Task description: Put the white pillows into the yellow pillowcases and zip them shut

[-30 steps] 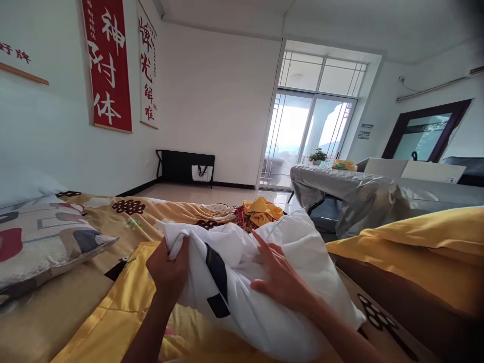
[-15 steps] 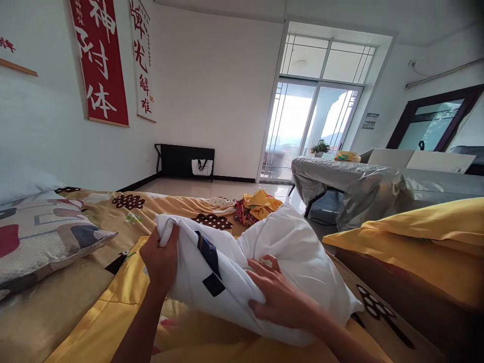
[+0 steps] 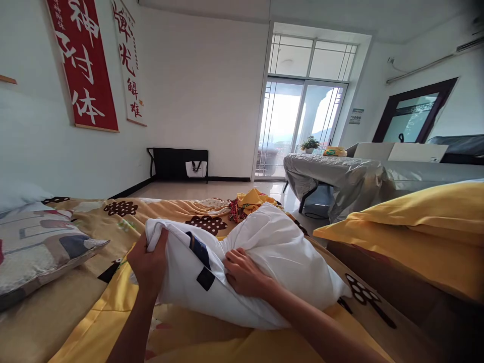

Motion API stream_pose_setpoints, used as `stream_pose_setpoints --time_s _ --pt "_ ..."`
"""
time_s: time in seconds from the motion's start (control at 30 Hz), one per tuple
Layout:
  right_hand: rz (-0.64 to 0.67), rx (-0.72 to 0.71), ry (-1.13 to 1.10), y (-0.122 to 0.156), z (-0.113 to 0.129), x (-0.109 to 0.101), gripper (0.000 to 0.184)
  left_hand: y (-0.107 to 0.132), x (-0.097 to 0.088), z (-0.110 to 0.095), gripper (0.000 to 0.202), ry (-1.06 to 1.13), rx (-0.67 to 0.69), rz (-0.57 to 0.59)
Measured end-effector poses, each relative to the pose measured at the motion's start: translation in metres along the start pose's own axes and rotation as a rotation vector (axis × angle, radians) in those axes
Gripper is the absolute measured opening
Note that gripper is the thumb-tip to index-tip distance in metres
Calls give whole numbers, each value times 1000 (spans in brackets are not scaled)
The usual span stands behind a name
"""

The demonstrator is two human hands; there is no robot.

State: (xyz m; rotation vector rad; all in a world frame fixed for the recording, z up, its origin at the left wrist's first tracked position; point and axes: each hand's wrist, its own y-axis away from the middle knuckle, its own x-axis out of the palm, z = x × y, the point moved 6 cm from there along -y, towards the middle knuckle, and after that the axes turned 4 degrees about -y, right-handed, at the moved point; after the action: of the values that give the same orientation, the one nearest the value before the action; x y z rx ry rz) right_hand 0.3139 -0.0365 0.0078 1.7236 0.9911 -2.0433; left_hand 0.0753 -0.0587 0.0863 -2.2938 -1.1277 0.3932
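two-handed hold on the white pillow (image 3: 283,257) now
right hand (image 3: 245,276) was spread a second ago, now its fingers clutch the middle; left hand (image 3: 148,262) pinches an edge, pillow between them

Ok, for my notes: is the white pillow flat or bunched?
Bunched: the pillow dips and creases at the right hand; the left hand grips its end.
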Motion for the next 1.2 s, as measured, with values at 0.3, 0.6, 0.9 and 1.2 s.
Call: stream_pose_setpoints --time_s 0.3,0.6,0.9,1.2 --pt "102 12 -354 21 2 -13 26 -13 11 27 29 80 -104 31" --pt "194 155 -290 -2 8 -3 113 -15 7 28 28 107 -93 7" --pt "212 120 -296 -36 -24 -10 39 -24 4 43 37 321 -225 86" --pt "49 137 -150 -34 -29 -75 18 -26 -2 30 51 482 -253 170"
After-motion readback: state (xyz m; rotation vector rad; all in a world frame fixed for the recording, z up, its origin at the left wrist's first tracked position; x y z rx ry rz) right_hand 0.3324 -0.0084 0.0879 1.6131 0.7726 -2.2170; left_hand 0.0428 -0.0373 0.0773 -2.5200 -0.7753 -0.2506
